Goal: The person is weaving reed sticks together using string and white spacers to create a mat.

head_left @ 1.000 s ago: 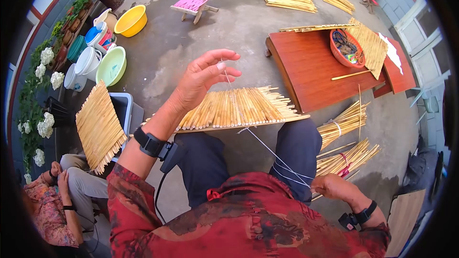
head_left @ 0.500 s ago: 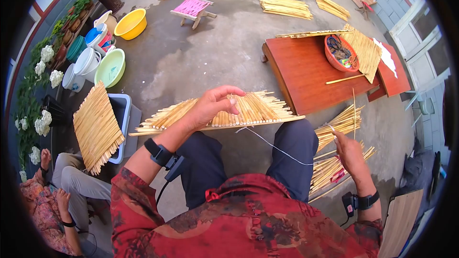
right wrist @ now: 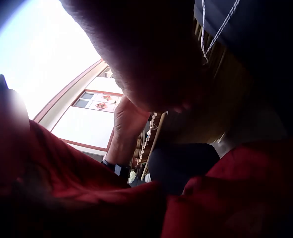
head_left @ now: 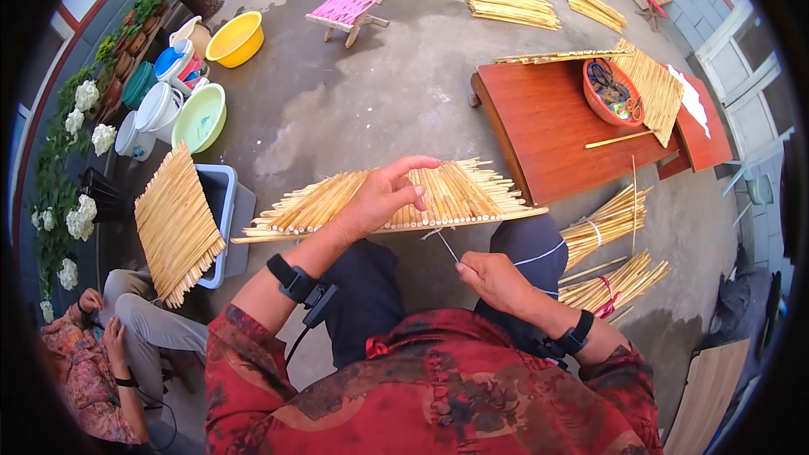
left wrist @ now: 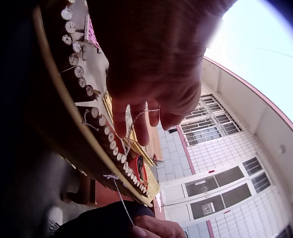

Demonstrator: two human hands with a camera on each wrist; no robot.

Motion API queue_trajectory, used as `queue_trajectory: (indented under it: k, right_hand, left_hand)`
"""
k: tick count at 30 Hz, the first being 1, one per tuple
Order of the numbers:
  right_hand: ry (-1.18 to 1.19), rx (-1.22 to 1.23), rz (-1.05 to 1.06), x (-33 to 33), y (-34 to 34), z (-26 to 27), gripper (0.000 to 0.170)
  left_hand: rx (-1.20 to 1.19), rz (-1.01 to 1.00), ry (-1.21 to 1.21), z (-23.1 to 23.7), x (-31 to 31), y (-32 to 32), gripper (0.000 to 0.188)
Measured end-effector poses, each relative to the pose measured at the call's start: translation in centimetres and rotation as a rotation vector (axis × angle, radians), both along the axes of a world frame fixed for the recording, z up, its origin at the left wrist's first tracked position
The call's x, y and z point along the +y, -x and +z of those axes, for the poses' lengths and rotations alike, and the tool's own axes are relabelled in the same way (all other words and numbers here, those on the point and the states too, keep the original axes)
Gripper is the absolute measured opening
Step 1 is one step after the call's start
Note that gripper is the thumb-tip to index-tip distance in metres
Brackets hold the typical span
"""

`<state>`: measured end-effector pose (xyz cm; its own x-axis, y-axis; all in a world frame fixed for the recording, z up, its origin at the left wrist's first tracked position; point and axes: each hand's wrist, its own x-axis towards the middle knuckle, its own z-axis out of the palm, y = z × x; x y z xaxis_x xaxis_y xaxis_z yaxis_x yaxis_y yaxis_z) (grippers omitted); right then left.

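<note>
The left hand is over the near edge of a mat of pale reed sticks lying across the knees. Its fingers are bent, and in the left wrist view a thin twisted string runs from the stick ends up among the fingers of that left hand. Below the mat, the right hand pinches a white string stretched from a knot under a thin rod at the mat's edge. Another length of string crosses the right knee. The right hand is dark in the right wrist view.
A red-brown table at the right bears an orange basket. Reed bundles lie beside the right knee. At left are a grey-blue tub with a reed mat leaning on it, basins, buckets and a seated person.
From the far right, the right hand has come inward to just below the mat's edge, and the string there is now short and straight. The left hand has lowered from above the mat.
</note>
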<state>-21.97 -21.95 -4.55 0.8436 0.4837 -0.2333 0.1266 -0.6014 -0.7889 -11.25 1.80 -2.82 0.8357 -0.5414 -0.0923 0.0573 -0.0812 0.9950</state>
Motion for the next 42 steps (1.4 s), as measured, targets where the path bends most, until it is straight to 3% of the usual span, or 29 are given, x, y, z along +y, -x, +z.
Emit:
queue_trajectory:
  k: [1, 8, 13, 15, 18, 25, 27, 28, 29, 31, 33, 35, 38, 42]
  right_hand:
    - [0.094, -0.278, 0.1, -0.2, 0.4, 0.3, 0.019]
    - [0.187, -0.13, 0.295, -6.9, 5.1, 2.8, 0.015]
    - [0.389, -0.026, 0.244, -10.2, 8.5, 5.2, 0.016]
    - [0.406, 0.018, 0.201, -12.3, 10.4, 4.3, 0.017]
    - [0.47, 0.098, 0.085, -16.0, 12.6, 2.9, 0.018]
    - [0.552, 0.101, -0.026, -17.5, 14.4, 2.6, 0.018]
    - [0.554, 0.11, -0.057, -17.4, 13.7, 3.2, 0.02]
    - [0.552, 0.121, -0.088, -17.4, 13.2, 3.6, 0.023]
    - [0.553, 0.123, -0.087, -17.4, 12.6, 4.1, 0.023]
    - [-0.103, 0.201, -0.668, -16.5, 10.8, 5.0, 0.028]
    - [-0.699, -0.102, -0.812, -14.1, 8.3, 4.8, 0.031]
    - [-1.035, -0.151, -0.729, -11.6, 5.5, 6.1, 0.029]
    - [-1.123, -0.329, -0.558, -9.0, 2.6, 7.7, 0.029]
    - [-1.084, -0.538, -0.491, -9.3, 0.7, 8.9, 0.029]
  left_hand:
    - [0.006, -0.003, 0.0, -0.4, -0.1, -0.1, 0.042]
    - [0.166, 0.052, 0.231, -2.0, -1.1, -0.3, 0.035]
    - [0.166, -0.016, 0.128, -1.9, -1.0, 0.1, 0.028]
    - [0.259, -0.004, -0.074, -1.4, -1.0, 0.4, 0.023]
    - [0.141, -0.163, 0.004, -2.7, -0.7, 0.3, 0.023]
    - [0.166, -0.152, -0.066, -2.4, -0.4, 0.5, 0.025]
    - [-0.509, -0.165, -0.354, -1.6, -0.2, 1.7, 0.04]
    - [-0.508, -0.163, -0.354, -0.9, -0.3, 2.4, 0.04]
    - [-0.553, -0.174, -0.51, -0.2, -0.4, 3.3, 0.048]
    - [-0.689, -0.134, -0.741, -0.2, -0.5, 4.9, 0.062]
    - [-0.785, -0.136, -0.819, -1.1, -0.4, 4.9, 0.057]
    - [-0.884, -0.139, -0.889, -2.1, -0.7, 4.6, 0.052]
    - [-0.985, -0.105, -1.054, -3.4, -1.4, 4.0, 0.042]
    - [-1.12, -0.031, -0.846, -3.6, -1.2, 2.9, 0.034]
